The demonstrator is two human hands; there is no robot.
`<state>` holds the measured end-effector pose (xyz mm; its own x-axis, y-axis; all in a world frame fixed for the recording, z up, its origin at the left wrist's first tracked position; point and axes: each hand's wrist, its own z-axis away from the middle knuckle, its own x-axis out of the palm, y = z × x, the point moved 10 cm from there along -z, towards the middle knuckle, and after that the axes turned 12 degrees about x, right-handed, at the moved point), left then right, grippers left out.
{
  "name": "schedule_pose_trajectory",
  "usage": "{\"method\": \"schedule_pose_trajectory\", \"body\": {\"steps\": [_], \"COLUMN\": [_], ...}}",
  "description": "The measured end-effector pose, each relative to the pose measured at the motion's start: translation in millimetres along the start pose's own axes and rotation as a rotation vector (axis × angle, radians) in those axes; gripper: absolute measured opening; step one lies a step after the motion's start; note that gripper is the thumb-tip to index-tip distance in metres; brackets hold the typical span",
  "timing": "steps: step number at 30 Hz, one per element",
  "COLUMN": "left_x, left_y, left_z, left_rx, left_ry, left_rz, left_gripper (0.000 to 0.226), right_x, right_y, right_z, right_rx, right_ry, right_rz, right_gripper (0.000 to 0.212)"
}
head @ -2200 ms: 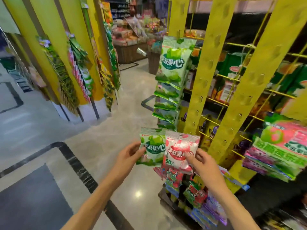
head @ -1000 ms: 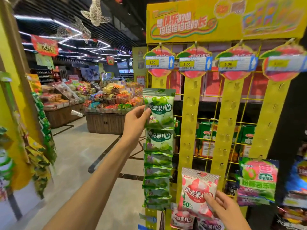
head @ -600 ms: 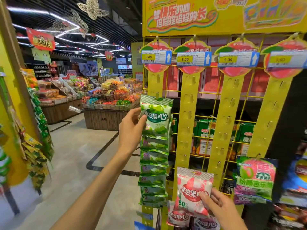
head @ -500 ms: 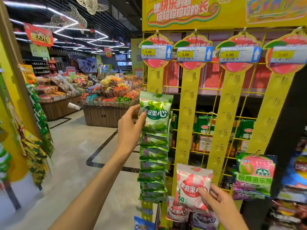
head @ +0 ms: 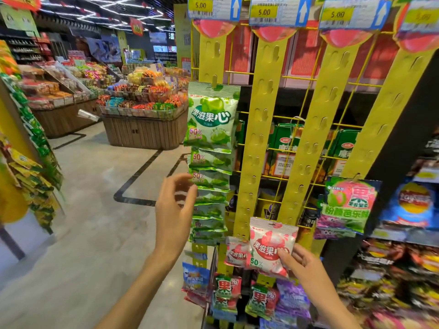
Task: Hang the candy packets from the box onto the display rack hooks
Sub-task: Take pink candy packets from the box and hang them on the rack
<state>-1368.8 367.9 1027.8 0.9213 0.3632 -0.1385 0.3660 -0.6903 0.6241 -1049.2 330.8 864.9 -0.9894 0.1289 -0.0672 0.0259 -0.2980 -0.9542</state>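
My left hand (head: 174, 217) hangs empty, fingers loosely curled, beside the column of green packets (head: 212, 122) reading "果滋果心 50%" on the leftmost yellow strip (head: 208, 58). My right hand (head: 306, 269) pinches a red packet (head: 270, 245) with the same wording. Price tags (head: 278, 11) above say "5.00".

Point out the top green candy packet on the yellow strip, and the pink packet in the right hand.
top green candy packet (head: 212, 117): head view, printed front.
pink candy packet (head: 270, 245): head view, front centre.
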Motion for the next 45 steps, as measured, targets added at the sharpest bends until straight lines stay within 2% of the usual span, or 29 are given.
{"method": "schedule_pose_trajectory", "body": {"steps": [5,8,12,17,20,27,35,41,43,45], "left_x": [66.5,96.4,123.0,127.6,126.3,135.4,141.7,144.0,140.2,138.2], "left_y": [-47.6,-79.3,-96.8,-106.4,-113.8,-126.8,-156.2,-172.3,-168.7,-163.3], "left_z": [101.7,154.2,192.3,193.6,185.8,160.0,176.6,190.8,188.7,185.8], "left_rx": [-0.234,-0.436,-0.573,-0.595,-0.585,-0.565,-0.575,-0.597,-0.576,-0.547], "left_ry": [-0.391,-0.506,-0.626,-0.54,-0.48,-0.415,-0.458,-0.462,-0.459,-0.455], "left_rz": [0.1,0.157,0.232,0.239,0.236,0.202,0.052,-0.026,-0.105,-0.146], "left_gripper": [0.023,0.034,0.05,0.027,0.023,0.026,0.025,0.039,0.034,0.039], "right_x": [7.5,16.8,26.8,33.5,35.0,37.0,40.7,41.9,42.1,39.9], "right_y": [35.1,45.1,45.5,44.5,41.9,26.3,51.1,71.2,71.3,72.0], "right_z": [-6.5,-7.6,-9.6,-16.2,-28.4,-64.3,-92.4,-99.6,-99.9,-98.2], "right_rx": [0.069,0.074,0.055,0.05,0.015,-0.013,0.03,0.078,0.063,0.071], "right_ry": [-0.019,-0.031,-0.025,-0.015,0.004,0.088,0.107,0.093,0.12,0.161], "right_rz": [0.062,0.091,0.13,0.134,0.162,0.181,0.263,0.273,0.316,0.339], "right_gripper": [0.028,0.026,0.022,0.011,0.012,0.015,0.013,0.021,0.02,0.016]}}
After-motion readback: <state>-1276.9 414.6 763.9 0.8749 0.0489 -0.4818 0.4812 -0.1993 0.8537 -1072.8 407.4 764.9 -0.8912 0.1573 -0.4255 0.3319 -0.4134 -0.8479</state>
